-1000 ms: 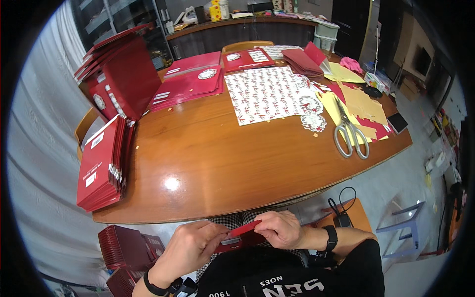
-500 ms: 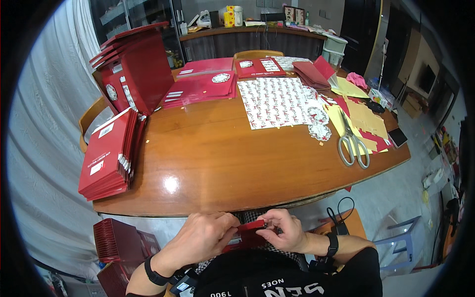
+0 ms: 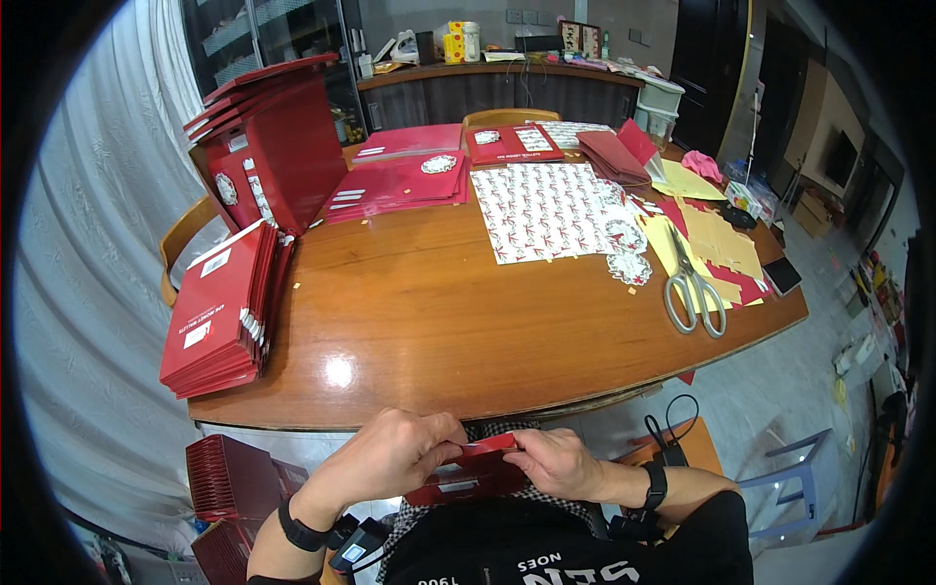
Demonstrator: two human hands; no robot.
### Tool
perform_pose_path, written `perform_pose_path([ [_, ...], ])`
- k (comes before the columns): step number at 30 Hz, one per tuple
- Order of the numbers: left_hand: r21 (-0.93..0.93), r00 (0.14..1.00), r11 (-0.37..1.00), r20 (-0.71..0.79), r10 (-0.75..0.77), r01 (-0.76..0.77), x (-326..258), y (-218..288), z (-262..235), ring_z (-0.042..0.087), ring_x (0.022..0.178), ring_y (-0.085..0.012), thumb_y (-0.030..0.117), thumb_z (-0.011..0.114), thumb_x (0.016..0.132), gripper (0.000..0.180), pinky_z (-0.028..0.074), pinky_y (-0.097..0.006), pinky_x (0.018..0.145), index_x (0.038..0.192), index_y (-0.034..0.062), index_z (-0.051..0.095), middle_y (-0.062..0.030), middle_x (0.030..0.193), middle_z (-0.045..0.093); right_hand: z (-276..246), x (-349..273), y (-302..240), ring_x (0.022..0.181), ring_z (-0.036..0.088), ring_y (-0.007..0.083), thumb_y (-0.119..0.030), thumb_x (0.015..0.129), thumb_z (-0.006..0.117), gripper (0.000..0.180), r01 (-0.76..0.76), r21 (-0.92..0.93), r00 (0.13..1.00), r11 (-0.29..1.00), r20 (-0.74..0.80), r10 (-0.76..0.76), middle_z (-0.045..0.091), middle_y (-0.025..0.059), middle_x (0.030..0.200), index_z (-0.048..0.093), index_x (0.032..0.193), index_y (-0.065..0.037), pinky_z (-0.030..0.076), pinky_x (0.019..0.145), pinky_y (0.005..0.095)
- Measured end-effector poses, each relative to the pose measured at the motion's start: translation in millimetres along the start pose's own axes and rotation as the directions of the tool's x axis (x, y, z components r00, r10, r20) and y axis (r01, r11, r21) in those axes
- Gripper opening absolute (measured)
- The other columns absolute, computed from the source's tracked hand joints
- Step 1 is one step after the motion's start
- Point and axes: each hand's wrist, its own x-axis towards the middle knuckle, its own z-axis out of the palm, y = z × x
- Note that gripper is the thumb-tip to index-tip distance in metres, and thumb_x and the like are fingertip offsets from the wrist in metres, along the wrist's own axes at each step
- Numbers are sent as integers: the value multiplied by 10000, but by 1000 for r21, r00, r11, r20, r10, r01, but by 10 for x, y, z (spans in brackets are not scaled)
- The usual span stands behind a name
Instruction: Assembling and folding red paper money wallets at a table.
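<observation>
In my lap, just below the table's front edge, I hold a red cardboard box with white labels on its face. My left hand pinches its top left edge between thumb and fingers. Over the top right corner, my right hand is closed, its thumb on the near face. The upper edge between the two hands is folded, and a paler strip shows along it. The box's lower part rests against a checked cloth.
Red flat packages are stacked at the table's left, by a tall red pile. Patterned sheets, red folders and grey scissors lie farther off. More red boxes stand below left; a blue stool is right.
The box has tilted so more of its labelled face shows. My right hand has moved from its end to grip over the top corner. The view has shifted slightly.
</observation>
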Motion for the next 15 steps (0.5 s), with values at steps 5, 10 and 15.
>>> perform_pose_path([
  [5, 2, 998, 999, 45, -46, 46, -21, -12, -8, 651, 672, -300, 70, 663, 837, 101, 502, -346, 603, 921, 19, 641, -160, 734, 647, -18, 34, -15, 659, 641, 337, 4, 777, 692, 257, 15, 14, 1000, 1000, 17, -16, 621, 190, 749, 556, 989, 56, 495, 530, 387],
  [10, -15, 993, 998, 97, -61, 63, 16, -48, -25, 645, 690, -304, 84, 648, 850, 113, 501, -349, 625, 942, 19, 637, -160, 761, 646, 0, 34, 18, 566, 600, 315, -42, 803, 692, 195, 50, 1, 999, 999, -14, -50, 581, 140, 693, 582, 955, 11, 451, 486, 376],
  [15, -25, 994, 998, 93, -59, 62, 20, -7, -32, 633, 686, -349, 66, 649, 838, 106, 493, -383, 611, 920, 4, 625, -195, 739, 629, -35, 66, 3, 562, 594, 319, -30, 800, 689, 193, 69, 15, 998, 998, 0, -69, 567, 139, 651, 574, 948, 15, 444, 481, 383],
])
